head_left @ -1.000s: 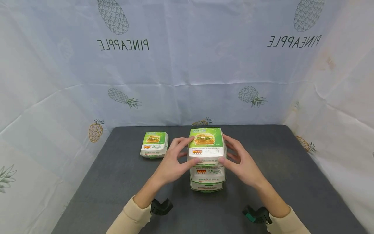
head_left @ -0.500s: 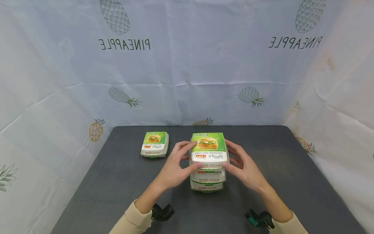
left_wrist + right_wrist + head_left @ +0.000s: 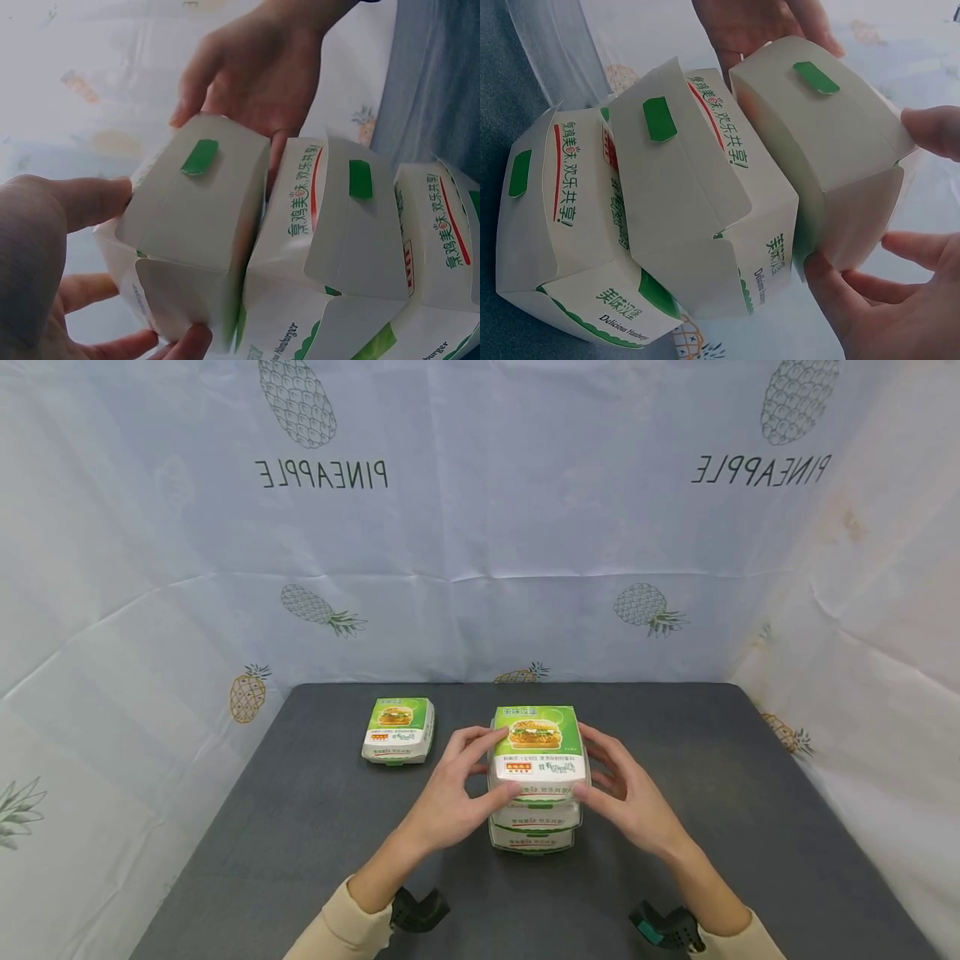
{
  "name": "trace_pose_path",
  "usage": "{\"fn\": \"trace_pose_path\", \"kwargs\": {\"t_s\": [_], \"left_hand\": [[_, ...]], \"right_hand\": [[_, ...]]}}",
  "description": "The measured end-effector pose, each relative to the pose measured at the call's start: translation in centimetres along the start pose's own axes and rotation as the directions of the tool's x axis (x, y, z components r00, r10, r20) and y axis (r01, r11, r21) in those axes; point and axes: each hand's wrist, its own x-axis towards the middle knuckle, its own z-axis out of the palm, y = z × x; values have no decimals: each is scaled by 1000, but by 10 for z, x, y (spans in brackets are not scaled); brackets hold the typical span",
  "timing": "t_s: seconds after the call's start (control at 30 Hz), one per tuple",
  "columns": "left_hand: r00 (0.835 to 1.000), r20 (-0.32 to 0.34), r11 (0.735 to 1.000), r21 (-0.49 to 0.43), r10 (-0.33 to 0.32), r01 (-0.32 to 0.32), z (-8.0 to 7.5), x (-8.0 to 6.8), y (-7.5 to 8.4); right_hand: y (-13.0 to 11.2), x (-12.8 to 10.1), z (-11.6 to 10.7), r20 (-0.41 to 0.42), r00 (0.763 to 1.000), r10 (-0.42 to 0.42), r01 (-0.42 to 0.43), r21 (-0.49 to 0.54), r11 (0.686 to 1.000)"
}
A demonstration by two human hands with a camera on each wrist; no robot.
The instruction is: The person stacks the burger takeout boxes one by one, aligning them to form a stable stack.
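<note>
Both hands hold a green-and-white burger box (image 3: 538, 739) by its sides, with a printed burger on its lid. My left hand (image 3: 452, 795) grips its left side, thumb at the front edge and fingers along the side. On the opposite side, my right hand (image 3: 636, 800) grips it the same way. Directly beneath are a second burger box (image 3: 537, 816) and a third burger box (image 3: 531, 839), stacked. In the left wrist view the held box (image 3: 191, 199) sits close against the middle box (image 3: 330, 225), slightly askew. The right wrist view shows green tabs on all three fronts.
Another burger box (image 3: 397, 731) lies alone on the dark table (image 3: 315, 860), back left of the stack. A pale curtain (image 3: 480, 527) with pineapple prints hangs behind the table and along both sides. Black wrist devices (image 3: 420, 910) sit at the cuffs.
Both hands have lowered the top burger box toward the stack, bringing it slightly closer and to the right. It now covers more of the middle box. The lone box has not moved.
</note>
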Motion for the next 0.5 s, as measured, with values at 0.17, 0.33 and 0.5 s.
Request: {"fn": "trace_pose_path", "kwargs": {"t_s": [0.17,0.33,0.5], "left_hand": [[1000,4,1000,14,1,-1,2,0,1],[1000,0,1000,30,7,-7,2,-1,1],[999,-8,999,38,32,-32,0,-3,3]], "right_hand": [[1,-1,-1,2,1000,3,-3,-1,1000],[1,-1,-2,12,1000,16,-16,-8,1000],[0,-1,-3,3,1000,17,-17,-15,1000]]}}
